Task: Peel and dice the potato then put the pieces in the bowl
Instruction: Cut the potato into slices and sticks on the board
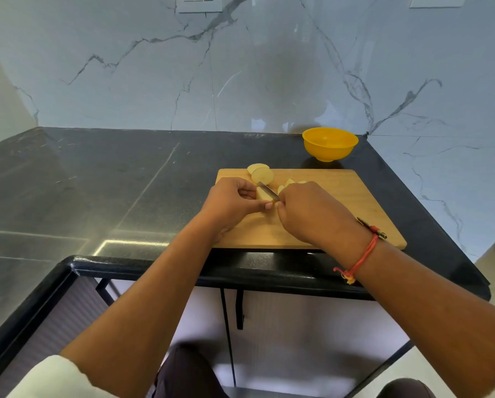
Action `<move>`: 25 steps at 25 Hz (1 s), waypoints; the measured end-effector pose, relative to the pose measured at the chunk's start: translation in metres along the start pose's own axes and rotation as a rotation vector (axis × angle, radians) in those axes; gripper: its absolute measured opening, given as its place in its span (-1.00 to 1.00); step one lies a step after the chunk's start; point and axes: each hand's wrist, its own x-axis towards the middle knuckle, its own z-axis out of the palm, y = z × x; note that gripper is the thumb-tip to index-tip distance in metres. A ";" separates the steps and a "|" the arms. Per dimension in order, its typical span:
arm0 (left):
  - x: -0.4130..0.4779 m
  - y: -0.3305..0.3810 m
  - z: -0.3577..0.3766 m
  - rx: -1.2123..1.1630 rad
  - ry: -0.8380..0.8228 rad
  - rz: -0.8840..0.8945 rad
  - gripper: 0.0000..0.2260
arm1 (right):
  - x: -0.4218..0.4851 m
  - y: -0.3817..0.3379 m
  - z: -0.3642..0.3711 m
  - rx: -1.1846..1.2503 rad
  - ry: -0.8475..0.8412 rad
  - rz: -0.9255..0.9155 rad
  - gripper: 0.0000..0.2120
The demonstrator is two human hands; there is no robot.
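On the wooden cutting board point(341, 196) my left hand point(232, 201) pinches a pale peeled potato piece point(262, 193) against the wood. My right hand point(312, 211) grips a small knife point(268, 189), whose blade lies across that piece. Two round potato slices point(262, 173) lie at the board's far left edge. More cut potato pieces point(290, 182) show just beyond my right hand, partly hidden by it. A yellow bowl point(330, 143) stands behind the board near the wall, and nothing shows inside it.
The board lies on a dark stone counter point(97, 182) backed by a marble wall. A peeler point(371, 228) lies on the board's right side by my wrist. The counter's front edge runs just below the board.
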 end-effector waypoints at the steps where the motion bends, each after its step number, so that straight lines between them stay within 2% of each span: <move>1: -0.001 0.001 0.000 0.001 -0.005 0.002 -0.41 | 0.001 -0.001 0.002 0.001 -0.001 0.000 -0.76; 3: -0.003 0.002 0.002 0.014 -0.007 0.017 -0.37 | 0.002 -0.002 0.005 0.001 0.002 0.005 -0.77; 12: -0.004 0.003 0.003 0.076 -0.005 0.048 -0.43 | 0.016 0.001 -0.006 0.002 -0.104 0.002 -0.77; 17: -0.006 0.005 0.005 0.204 -0.041 0.123 -0.41 | 0.010 0.002 -0.004 -0.027 -0.123 0.004 -0.74; 25: -0.007 0.006 0.006 0.229 -0.061 0.113 -0.45 | 0.004 0.000 -0.003 -0.061 -0.127 -0.004 -0.72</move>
